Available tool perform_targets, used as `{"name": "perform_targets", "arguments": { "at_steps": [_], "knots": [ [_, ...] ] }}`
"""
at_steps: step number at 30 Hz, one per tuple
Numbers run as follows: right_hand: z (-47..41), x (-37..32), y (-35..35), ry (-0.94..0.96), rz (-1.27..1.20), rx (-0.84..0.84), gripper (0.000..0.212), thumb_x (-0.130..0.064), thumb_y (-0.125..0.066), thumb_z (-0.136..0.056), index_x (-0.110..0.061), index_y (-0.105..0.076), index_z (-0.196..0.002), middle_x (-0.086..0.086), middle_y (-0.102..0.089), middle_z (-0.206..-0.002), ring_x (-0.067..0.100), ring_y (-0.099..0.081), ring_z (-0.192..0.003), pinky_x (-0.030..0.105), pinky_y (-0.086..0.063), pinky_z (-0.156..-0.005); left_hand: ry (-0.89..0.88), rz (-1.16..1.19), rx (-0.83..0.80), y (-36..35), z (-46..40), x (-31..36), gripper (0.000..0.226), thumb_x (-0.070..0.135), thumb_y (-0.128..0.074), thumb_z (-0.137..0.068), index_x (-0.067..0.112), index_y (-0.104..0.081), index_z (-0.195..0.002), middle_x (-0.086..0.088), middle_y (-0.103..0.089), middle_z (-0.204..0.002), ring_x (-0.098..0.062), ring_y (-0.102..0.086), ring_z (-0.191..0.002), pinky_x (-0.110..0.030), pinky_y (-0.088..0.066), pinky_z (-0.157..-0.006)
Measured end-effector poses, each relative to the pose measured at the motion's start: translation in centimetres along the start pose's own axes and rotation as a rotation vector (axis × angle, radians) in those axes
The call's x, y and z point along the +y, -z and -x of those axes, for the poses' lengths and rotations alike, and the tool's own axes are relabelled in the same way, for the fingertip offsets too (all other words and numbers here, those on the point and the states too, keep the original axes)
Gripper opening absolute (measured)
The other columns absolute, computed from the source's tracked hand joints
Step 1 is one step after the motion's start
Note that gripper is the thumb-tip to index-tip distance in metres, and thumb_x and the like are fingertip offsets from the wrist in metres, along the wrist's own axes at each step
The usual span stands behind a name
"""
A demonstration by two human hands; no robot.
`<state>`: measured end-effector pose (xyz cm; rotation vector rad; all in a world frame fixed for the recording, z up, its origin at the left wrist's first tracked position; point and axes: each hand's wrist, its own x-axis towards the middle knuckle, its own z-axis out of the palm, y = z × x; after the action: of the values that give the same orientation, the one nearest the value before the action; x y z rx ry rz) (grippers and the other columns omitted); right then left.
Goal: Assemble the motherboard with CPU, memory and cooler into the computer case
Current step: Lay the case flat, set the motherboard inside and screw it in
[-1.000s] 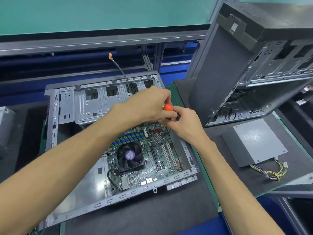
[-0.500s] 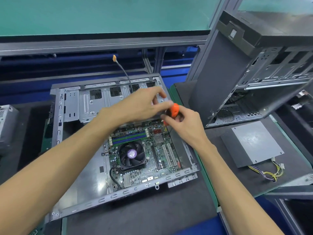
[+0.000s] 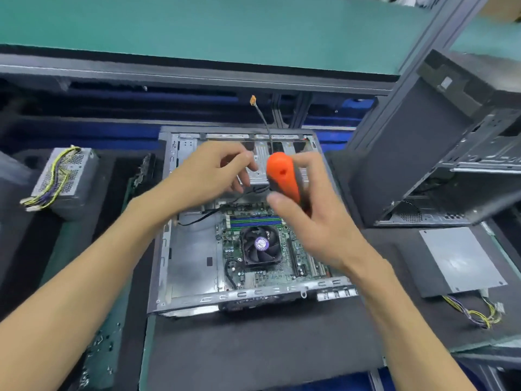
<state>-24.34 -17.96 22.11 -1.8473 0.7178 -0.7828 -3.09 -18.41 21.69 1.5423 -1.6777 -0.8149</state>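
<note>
An open grey computer case lies flat before me. Inside it sits the green motherboard with blue memory sticks and a black cooler fan. My right hand grips an orange-handled screwdriver above the board's far right part; its tip is hidden behind the hand. My left hand hovers just left of the handle over the case's drive bay, fingers loosely curled and holding nothing I can see. A black cable with an orange plug rises from the case's far edge.
A power supply with yellow wires lies at the left. A second case stands tilted at the right, with a grey power supply in front of it. A green shelf overhangs the back.
My right hand has lifted the screwdriver off the board and tilted its handle toward me. My left hand let go of the handle and drew left. The view shifted, so the case sits further right.
</note>
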Motion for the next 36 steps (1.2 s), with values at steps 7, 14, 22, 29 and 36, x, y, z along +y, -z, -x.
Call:
{"name": "perform_targets", "arguments": {
  "at_steps": [7, 14, 22, 29, 36],
  "knots": [
    [4.4, -0.8, -6.8, 0.080, 0.342, -0.262, 0.037, -0.035, -0.059, -0.087, -0.037, -0.039, -0.118, -0.008, -0.062, -0.085, 0.011, -0.050, -0.058, 0.030, -0.046, -0.060, 0.098, 0.056, 0.097, 1.0, 6.5, -2.4, 0.029, 0.020, -0.046, -0.105, 0.014, -0.069, -0.089, -0.003, -0.069, -0.071, -0.012, -0.064, -0.059, -0.022, -0.050, -0.059],
    [10.2, 2.0, -9.7, 0.251, 0.479, -0.334, 0.040, -0.034, -0.066, -0.084, -0.029, -0.057, -0.123, -0.013, -0.066, -0.112, 0.011, -0.063, -0.097, 0.035, -0.054, -0.078, 0.151, -0.022, 0.444, -0.3, 14.4, -2.0, 0.030, 0.018, -0.052, -0.101, 0.016, -0.071, -0.078, 0.013, -0.048, -0.048, -0.003, -0.040, -0.047, -0.018, -0.029, -0.051],
    [16.6, 11.7, -8.9, 0.054, 0.632, -0.292, 0.045, -0.018, -0.063, -0.090, -0.026, -0.054, -0.133, -0.005, -0.058, -0.120, 0.020, -0.055, -0.108, 0.036, -0.047, -0.091, 0.301, 0.019, 0.410, -6.8, 20.9, -1.1, 0.031, 0.022, -0.052, -0.101, 0.020, -0.070, -0.075, 0.007, -0.044, -0.054, -0.013, -0.038, -0.055, -0.030, -0.030, -0.055],
    [18.2, 15.9, -8.8, -0.088, 0.862, -0.150, 0.031, -0.022, -0.069, -0.086, -0.023, -0.057, -0.114, 0.000, -0.062, -0.109, 0.029, -0.054, -0.102, 0.044, -0.041, -0.083, 0.525, -0.002, 0.234, -11.2, 24.9, -1.8, 0.032, 0.025, -0.050, -0.098, 0.026, -0.071, -0.074, 0.001, -0.054, -0.057, -0.011, -0.043, -0.051, -0.027, -0.037, -0.053],
    [18.2, 16.0, -9.4, -0.056, 0.933, -0.062, 0.031, -0.016, -0.077, -0.078, -0.016, -0.064, -0.106, 0.013, -0.056, -0.103, 0.037, -0.051, -0.099, 0.050, -0.043, -0.083, 0.589, -0.009, 0.239, -11.5, 29.0, -2.8, 0.032, 0.034, -0.048, -0.100, 0.032, -0.069, -0.076, 0.005, -0.064, -0.062, -0.012, -0.055, -0.055, -0.040, -0.053, -0.063]
  ]
}}
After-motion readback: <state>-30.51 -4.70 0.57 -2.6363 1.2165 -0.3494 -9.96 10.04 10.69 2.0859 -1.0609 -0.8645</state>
